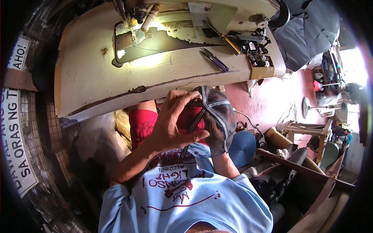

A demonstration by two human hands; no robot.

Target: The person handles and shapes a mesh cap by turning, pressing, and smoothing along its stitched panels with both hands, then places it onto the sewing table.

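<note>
A black mesh cap crown (218, 116), its seams covered with black-and-white striped tape, is held up over my lap. My left hand (175, 116) is at its left side with thumb and fingers spread wide. The thumb tip lies against the mesh, and the fingertips touch the upper edge near a seam. From below, my right forearm (225, 165) reaches up to the cap. The cap hides my right hand and its fingers. Just right of the cap is a blue rounded cap-like piece (243, 148); I cannot tell whether it is joined to the crown.
Ahead stands a worn sewing table (89, 85) with a lit sewing machine (136, 29). On it lie thread snips (214, 60), a yellow-handled screwdriver (229, 43) and a box of bobbins (261, 66). A wooden-edged bin (287, 165) is at right; a fan (307, 107) stands beyond.
</note>
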